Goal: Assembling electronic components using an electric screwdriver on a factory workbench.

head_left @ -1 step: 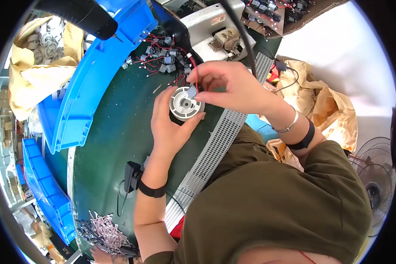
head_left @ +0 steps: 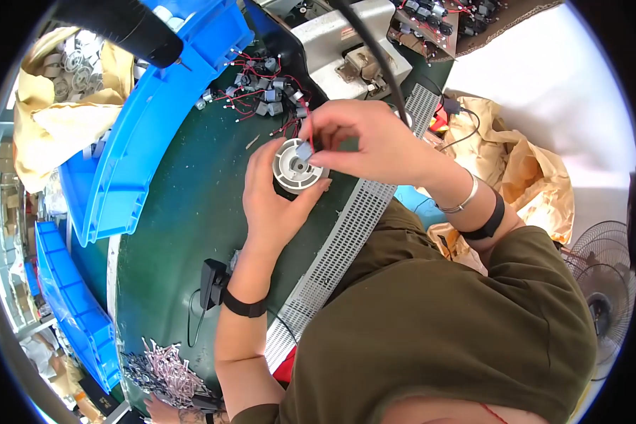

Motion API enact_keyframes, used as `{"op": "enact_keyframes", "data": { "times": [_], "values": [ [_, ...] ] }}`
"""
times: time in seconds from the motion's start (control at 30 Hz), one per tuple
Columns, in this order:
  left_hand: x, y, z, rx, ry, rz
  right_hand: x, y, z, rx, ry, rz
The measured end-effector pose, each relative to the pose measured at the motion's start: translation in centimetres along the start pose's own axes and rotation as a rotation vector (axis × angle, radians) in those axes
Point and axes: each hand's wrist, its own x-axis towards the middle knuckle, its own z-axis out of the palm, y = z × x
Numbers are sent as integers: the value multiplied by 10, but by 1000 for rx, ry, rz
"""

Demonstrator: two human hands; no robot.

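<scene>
My left hand [head_left: 270, 187] is closed round a white round plastic housing [head_left: 287, 179], thumb on the near side and fingers on the far left. The housing's open face points up, showing ribs and a central hub. Above it, my right hand [head_left: 364, 141] pinches a small grey motor [head_left: 304, 150] with red wire. The motor is at the upper part of the housing, over its inside; whether it touches the hub I cannot tell. Beyond my hands lies a pile of similar small motors [head_left: 274, 108] with red and black wires on the green table [head_left: 184, 205].
A blue bin [head_left: 113, 205] stands at the left, beside a paper-lined sack of white parts [head_left: 71, 141]. A dark power screwdriver [head_left: 141, 35] hangs at upper left. A metal machine [head_left: 353, 53] stands at the back. Bundled wires [head_left: 169, 371] and another person's hand [head_left: 164, 410] are lower left.
My right hand has shifted slightly left, bringing the motor a little lower and further over the housing's middle. My left hand holds the housing in nearly the same place.
</scene>
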Motion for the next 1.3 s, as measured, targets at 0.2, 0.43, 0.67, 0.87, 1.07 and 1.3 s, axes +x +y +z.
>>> {"op": "enact_keyframes", "data": {
  "times": [0.2, 0.43, 0.67, 0.87, 1.07, 1.3],
  "values": [
    [8, -6, -7, -13, -66, 8, 26, 10, 4, -502, -225, -416],
    [3, -10, -12, -128, 7, 66, 31, -18, -2, -541, -264, -420],
    [-6, -21, -8, 27, 80, 312, 138, -76, 55, -393, 762, -647],
    [-4, -13, -1, -56, 63, 301, 163, -126, 38, 125, 139, -433],
    [0, -13, -7, -24, 39, 295, 96, -125, -24, 268, 138, -411],
    [-4, -23, -12, 43, 40, 289, 38, -65, -73, 241, 435, -520]
  ]
}}
